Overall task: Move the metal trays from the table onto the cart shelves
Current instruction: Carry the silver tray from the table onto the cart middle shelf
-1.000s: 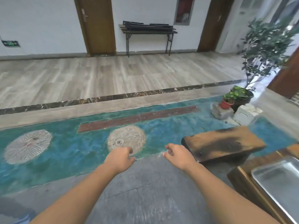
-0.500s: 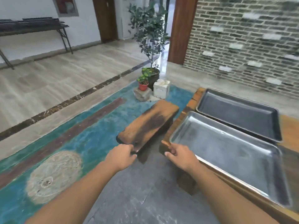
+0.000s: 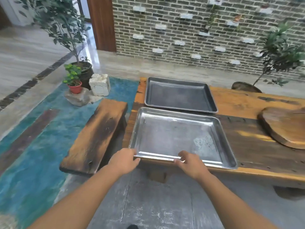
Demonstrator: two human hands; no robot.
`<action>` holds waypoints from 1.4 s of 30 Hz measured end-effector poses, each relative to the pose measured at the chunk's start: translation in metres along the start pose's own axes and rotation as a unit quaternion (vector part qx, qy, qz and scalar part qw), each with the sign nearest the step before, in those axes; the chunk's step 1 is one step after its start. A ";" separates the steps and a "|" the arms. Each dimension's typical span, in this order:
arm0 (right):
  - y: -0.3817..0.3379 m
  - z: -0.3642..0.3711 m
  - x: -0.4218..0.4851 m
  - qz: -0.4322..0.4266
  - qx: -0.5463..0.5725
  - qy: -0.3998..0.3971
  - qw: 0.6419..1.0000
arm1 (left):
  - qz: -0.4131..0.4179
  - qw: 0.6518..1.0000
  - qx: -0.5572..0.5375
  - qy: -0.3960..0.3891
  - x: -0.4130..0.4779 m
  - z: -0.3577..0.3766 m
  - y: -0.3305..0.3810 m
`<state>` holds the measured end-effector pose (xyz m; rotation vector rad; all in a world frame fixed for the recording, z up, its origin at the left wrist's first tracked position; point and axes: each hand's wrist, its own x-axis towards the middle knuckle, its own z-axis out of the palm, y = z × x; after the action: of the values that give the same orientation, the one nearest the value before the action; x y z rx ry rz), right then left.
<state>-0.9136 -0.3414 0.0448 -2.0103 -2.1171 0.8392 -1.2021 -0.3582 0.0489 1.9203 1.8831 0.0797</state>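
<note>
Left hand (image 3: pixel 123 160) and right hand (image 3: pixel 189 163), free earlier, now clasp the near tray (image 3: pixel 173 138) at its 6 o'clock rim; underside fingers hidden.

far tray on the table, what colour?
The far tray is dark grey, dull metal. Head view shows it best.

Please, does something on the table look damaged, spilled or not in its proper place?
Only one small thing. The near tray has a dull, mottled whitish patch on its floor, toward the right near corner, unlike the shiny metal around it; stain or residue, I cannot tell. The far tray lies flat, nothing spilled.
</note>
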 end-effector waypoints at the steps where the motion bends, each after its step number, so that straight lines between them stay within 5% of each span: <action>1: 0.004 -0.002 0.001 0.013 0.007 0.010 1.000 | 0.007 1.000 -0.002 -0.007 0.009 0.002 0.002; 16: 0.068 -0.015 0.042 0.109 0.042 0.047 0.992 | 0.071 0.995 0.003 -0.069 0.101 0.020 0.037; 34: 0.214 -0.065 0.191 0.097 0.057 0.003 0.994 | -0.084 0.986 -0.117 -0.084 0.215 0.052 0.110; 42: 0.257 -0.086 0.216 0.089 0.042 0.077 0.992 | -0.142 0.977 -0.145 -0.061 0.233 0.050 0.093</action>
<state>-0.6731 -0.1166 -0.0624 -2.1670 -1.8124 0.7570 -1.0823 -0.1446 -0.0255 1.4204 1.9221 0.1364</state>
